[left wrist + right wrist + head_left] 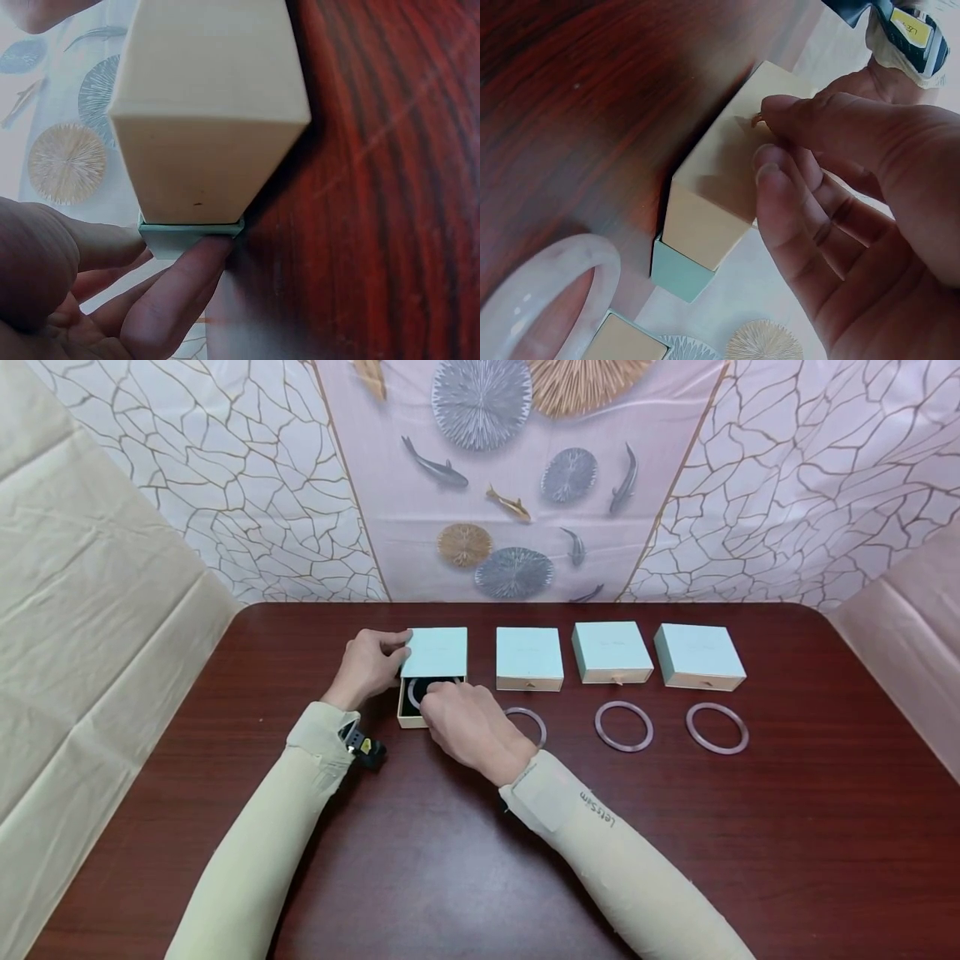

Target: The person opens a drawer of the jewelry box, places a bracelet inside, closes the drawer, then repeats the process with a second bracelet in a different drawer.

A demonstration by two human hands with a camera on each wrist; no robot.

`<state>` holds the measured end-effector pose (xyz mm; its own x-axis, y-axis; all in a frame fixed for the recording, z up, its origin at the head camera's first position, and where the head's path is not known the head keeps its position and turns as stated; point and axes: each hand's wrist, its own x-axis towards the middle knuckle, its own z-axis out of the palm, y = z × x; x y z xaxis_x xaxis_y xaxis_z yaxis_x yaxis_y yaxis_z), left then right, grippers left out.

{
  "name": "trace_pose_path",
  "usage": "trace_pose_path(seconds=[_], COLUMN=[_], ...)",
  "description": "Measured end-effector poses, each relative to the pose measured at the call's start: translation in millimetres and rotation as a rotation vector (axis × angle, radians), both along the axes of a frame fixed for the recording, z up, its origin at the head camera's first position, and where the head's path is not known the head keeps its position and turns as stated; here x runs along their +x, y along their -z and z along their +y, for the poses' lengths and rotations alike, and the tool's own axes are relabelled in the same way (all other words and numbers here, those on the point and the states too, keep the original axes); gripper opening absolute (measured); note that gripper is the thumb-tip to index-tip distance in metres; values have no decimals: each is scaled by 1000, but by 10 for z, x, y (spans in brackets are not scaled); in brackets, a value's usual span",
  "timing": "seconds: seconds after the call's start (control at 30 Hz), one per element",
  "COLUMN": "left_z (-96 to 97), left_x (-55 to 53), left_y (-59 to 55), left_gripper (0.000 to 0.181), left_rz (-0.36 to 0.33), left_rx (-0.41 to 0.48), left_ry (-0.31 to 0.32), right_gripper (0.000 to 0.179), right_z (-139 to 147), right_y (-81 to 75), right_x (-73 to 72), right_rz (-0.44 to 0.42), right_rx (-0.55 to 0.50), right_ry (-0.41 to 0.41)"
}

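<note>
At the left of the row, a pale blue drawer box point(437, 652) has its cream drawer point(214, 169) pulled out toward the front. A light purple bangle point(412, 693) lies on the drawer's dark lining, partly hidden by my right hand. My left hand point(366, 667) grips the blue sleeve from the left, thumb and fingers on opposite faces in the left wrist view. At the drawer's front, my right hand point(476, 727) pinches the small pull tab point(757, 118) between thumb and fingers. Another bangle point(542, 727) lies just right of this hand, its left part covered.
Three more pale blue boxes point(528, 647) point(612, 645) point(700, 647), all closed, stand to the right along the back of the dark red wooden table point(420, 877). In front of them lie two further bangles point(626, 748) point(718, 750). A patterned cloth point(517, 510) hangs behind the table.
</note>
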<state>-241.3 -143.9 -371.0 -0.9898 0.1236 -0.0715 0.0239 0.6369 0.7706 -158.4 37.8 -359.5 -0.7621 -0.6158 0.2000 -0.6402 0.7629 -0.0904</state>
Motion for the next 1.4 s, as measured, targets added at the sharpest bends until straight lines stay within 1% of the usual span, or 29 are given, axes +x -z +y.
trace_pose_path(seconds=[0.2, 0.67, 0.9, 1.1, 1.4], left_z=[1, 11, 19, 22, 12], left_x=[-8, -7, 7, 10, 12], left_y=[6, -1, -4, -5, -12], left_gripper=[38, 38, 39, 39, 39], left_rz=[7, 6, 13, 8, 7], left_rx=[-3, 7, 17, 16, 18], left_ry=[-1, -6, -14, -17, -7], right_gripper=[40, 41, 35, 38, 41], right_z=[-5, 5, 4, 3, 3], right_y=[10, 8, 18, 15, 4], right_x=[-1, -17, -21, -31, -44], right_rz=[16, -18, -1, -20, -46], right_rx=[22, 19, 19, 11, 21], right_ry=[0, -9, -18, -14, -2])
